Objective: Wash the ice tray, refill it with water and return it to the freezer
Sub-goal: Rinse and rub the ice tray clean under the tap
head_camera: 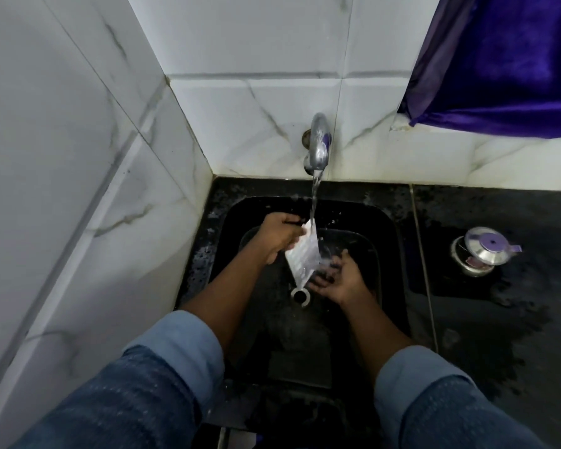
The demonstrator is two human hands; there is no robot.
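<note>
Rinsing tray (303,254) under running tap (319,144), over sink (387,231).

Head view: gripping the tray's upper end with the left hand (277,236), fingers curled round it, at 10 o'clock of the tray. Holding it tilted, upper end toward 12, lower end toward 6, just above the drain (301,294). Taking the water (314,196) on the upper end, straight below the tap. Right hand (337,278) open at 4 o'clock of the tray, fingers spread and loosely bent beside its lower edge amid splash; touching or not, cannot tell. On the wet black desk (499,319), at 3 o'clock of the sink and well apart: steel pot (481,251), lid on. At 1 o'clock, against the tiled wall (256,43): purple cloth (506,59). At 6 o'clock: blue sleeves (175,351), rolled.
</note>
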